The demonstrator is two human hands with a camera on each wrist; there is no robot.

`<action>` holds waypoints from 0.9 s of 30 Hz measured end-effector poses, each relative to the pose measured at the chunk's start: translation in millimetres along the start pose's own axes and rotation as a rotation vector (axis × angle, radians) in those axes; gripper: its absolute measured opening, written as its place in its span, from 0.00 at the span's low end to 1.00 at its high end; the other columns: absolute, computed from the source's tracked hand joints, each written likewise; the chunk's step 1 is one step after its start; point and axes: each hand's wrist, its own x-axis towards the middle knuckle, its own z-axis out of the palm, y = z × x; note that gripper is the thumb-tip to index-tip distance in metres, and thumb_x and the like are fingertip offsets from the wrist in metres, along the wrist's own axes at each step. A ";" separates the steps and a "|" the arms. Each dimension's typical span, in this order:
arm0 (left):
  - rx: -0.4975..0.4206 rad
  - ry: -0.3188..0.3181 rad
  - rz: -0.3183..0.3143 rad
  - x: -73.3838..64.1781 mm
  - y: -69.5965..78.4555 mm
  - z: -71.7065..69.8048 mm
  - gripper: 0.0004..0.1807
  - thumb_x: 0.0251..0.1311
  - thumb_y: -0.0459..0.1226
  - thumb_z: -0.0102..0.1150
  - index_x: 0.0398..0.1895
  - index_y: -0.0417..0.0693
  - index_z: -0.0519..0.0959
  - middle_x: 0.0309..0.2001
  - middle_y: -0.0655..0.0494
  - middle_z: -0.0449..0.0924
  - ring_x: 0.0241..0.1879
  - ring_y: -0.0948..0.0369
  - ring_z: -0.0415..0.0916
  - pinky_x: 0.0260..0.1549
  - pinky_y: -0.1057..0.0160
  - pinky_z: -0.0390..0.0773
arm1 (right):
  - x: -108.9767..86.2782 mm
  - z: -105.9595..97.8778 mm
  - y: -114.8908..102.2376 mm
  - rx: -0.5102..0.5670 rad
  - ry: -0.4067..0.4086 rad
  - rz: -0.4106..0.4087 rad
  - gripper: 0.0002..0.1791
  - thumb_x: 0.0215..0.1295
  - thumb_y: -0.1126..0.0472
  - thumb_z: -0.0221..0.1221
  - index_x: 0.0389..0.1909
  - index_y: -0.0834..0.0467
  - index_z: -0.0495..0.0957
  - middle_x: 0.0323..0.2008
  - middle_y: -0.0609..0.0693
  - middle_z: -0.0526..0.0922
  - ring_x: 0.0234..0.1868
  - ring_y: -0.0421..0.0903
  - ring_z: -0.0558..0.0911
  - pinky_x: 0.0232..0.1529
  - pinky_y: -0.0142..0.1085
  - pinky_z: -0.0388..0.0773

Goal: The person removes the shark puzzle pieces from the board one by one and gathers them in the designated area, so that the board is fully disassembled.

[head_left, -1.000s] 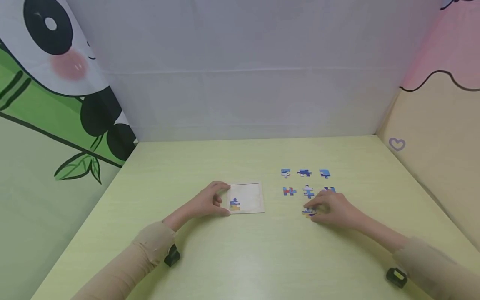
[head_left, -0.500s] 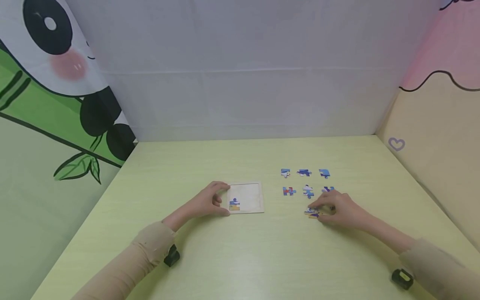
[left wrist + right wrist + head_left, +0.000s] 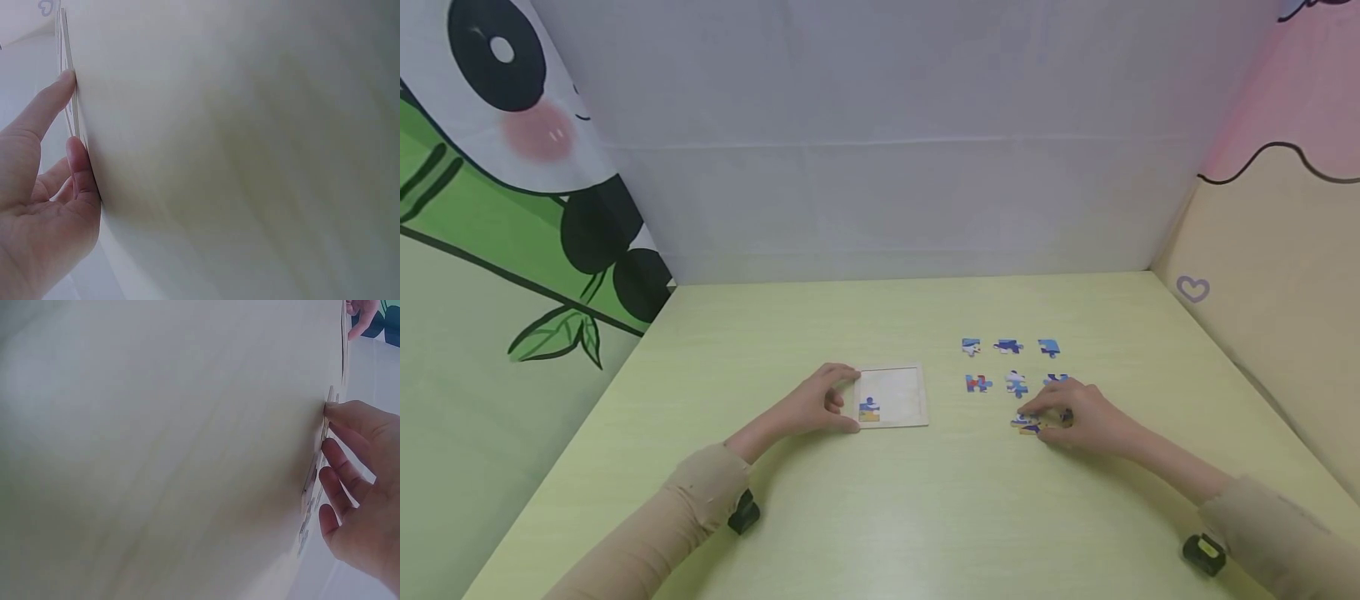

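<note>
A shallow square puzzle tray (image 3: 897, 392) lies on the table, with one blue and yellow jigsaw piece (image 3: 869, 409) in its near-left corner. My left hand (image 3: 812, 404) grips the tray's left side, index finger at the far corner and thumb at the near one. In the left wrist view the left thumb (image 3: 53, 100) touches the tray's thin edge. Over to the right, my right hand (image 3: 1082, 419) pinches a blue and yellow jigsaw piece (image 3: 1025, 422) flat at table level. Its fingers partly cover another piece (image 3: 1066, 416) behind them.
Beyond the right hand several loose jigsaw pieces lie in rows, among them a red and blue one (image 3: 978, 383) and a dark blue one (image 3: 1008, 346). A pale backdrop (image 3: 880, 208) closes off the table's (image 3: 880, 508) far edge.
My right hand has shifted slightly right with the jigsaw piece between its fingers, mostly in the first half second. The left hand and the tray have stayed put.
</note>
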 end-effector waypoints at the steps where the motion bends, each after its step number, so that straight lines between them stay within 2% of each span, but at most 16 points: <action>1: 0.000 -0.001 -0.003 -0.2 0.3 0.0 0.47 0.47 0.41 0.78 0.71 0.45 0.65 0.70 0.46 0.61 0.42 0.60 0.72 0.41 0.69 0.77 | 0.1 -0.1 -0.1 -0.001 -0.002 0.000 0.18 0.53 0.63 0.70 0.45 0.44 0.87 0.42 0.40 0.86 0.44 0.42 0.77 0.41 0.39 0.61; 9: 0.003 0.006 -0.014 -0.3 0.7 0.1 0.47 0.46 0.41 0.78 0.71 0.46 0.65 0.71 0.46 0.61 0.42 0.61 0.72 0.41 0.69 0.78 | 1.5 -0.2 -1.2 -0.007 -0.034 0.013 0.18 0.54 0.61 0.70 0.46 0.44 0.86 0.42 0.40 0.86 0.43 0.42 0.76 0.41 0.39 0.61; 22: 0.004 0.011 -0.022 -2.0 2.1 -0.3 0.47 0.46 0.42 0.78 0.71 0.46 0.65 0.70 0.47 0.62 0.42 0.60 0.72 0.41 0.69 0.77 | 3.0 0.5 -0.7 -0.013 -0.031 0.015 0.18 0.53 0.60 0.71 0.46 0.43 0.86 0.41 0.39 0.85 0.44 0.41 0.77 0.42 0.39 0.60; 27: 0.003 0.007 -0.024 -2.9 2.9 -0.5 0.47 0.46 0.42 0.78 0.71 0.46 0.65 0.70 0.47 0.62 0.42 0.60 0.72 0.42 0.69 0.77 | 4.2 -1.0 -5.7 -0.001 -0.007 0.005 0.18 0.53 0.59 0.72 0.47 0.46 0.86 0.43 0.41 0.86 0.48 0.46 0.79 0.46 0.45 0.67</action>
